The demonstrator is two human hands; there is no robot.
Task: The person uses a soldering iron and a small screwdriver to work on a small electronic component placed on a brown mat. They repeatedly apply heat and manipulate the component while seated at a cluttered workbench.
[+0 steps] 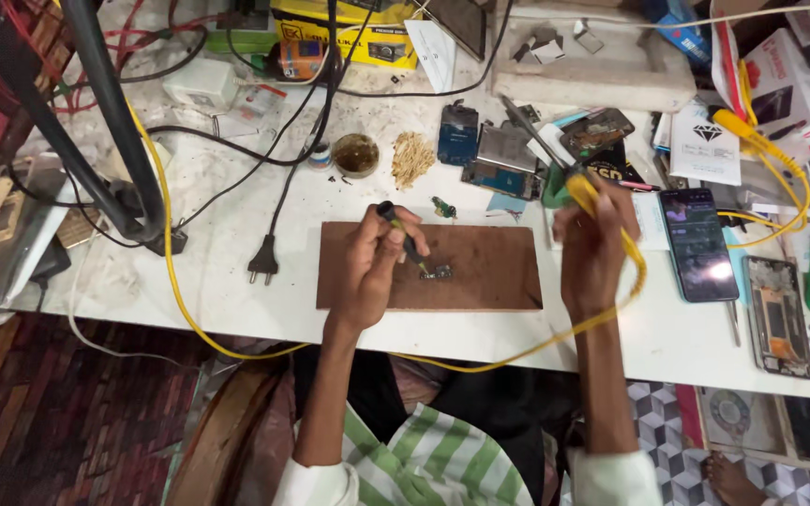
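Note:
My left hand (pixel 374 265) grips a thin black and yellow tool (pixel 401 236) like a pen. Its tip touches a small circuit part (pixel 440 273) that lies on a brown board (pixel 489 272). My right hand (pixel 594 251) is raised over the board's right end and holds a soldering iron (pixel 555 161) with a yellow handle. The iron's metal tip points up and to the left, away from the part. A yellow cable (pixel 630 290) runs from the iron around my right wrist and down off the table's front edge.
A lit phone (pixel 697 242) and an opened phone (pixel 777 316) lie to the right. Phone parts (pixel 503 159), a round tin (pixel 356 155) and a pile of shavings (pixel 412 157) sit behind the board. A black plug (pixel 263 264) and a lamp stand (pixel 128 141) are at left.

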